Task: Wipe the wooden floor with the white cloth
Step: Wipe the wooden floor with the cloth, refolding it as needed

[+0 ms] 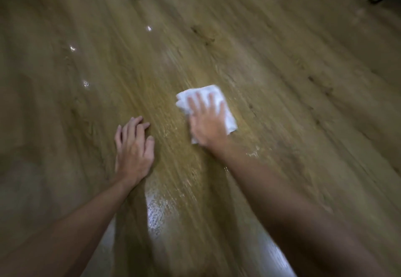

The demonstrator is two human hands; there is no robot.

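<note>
Right hand [207,125] flat, fingers spread on white cloth [227,116]; left hand [134,148] open, bracing on wooden floor [282,59]. Wet sheen nearby, palm could slip.

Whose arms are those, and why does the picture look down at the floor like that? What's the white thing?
The arms belong to a person wearing a small camera on their head. It looks forward and down, so you see what they see: their own two arms reaching out over a wooden floor.

The white thing is a folded cloth. The right hand lies flat on top of it, fingers spread, pressing it to the floor to wipe. The left hand holds nothing; it rests open on the bare floor beside it.

The shiny patches near the bottom are light glinting off the floor, perhaps where it is wet. A few small bright specks show farther left. Everything is a bit blurry.
</note>
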